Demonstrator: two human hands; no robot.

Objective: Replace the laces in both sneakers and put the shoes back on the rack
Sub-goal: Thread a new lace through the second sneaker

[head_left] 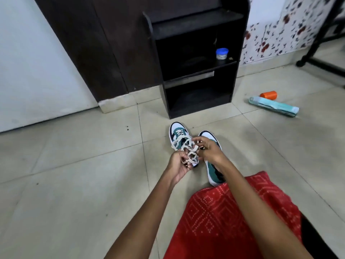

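Observation:
Two white, teal and black sneakers stand on the tiled floor in front of me, toes pointing away. The left sneaker (178,132) carries a cream lace (183,144) threaded loosely through its eyelets. My left hand (178,165) pinches one lace end near the shoe's collar. My right hand (209,149) pinches the other part of the lace just above the tongue. The right sneaker (213,171) lies beside it, partly hidden under my right wrist; no lace shows on it. The dark shoe rack (197,75) stands just beyond the shoes.
A blue-lidded jar (222,53) sits on the rack's middle shelf. An orange spool (268,95) and a teal flat packet (274,106) lie on the floor at right. A dark wardrobe (89,53) is at left, a black stand leg (321,64) at far right, my red garment (233,215) below.

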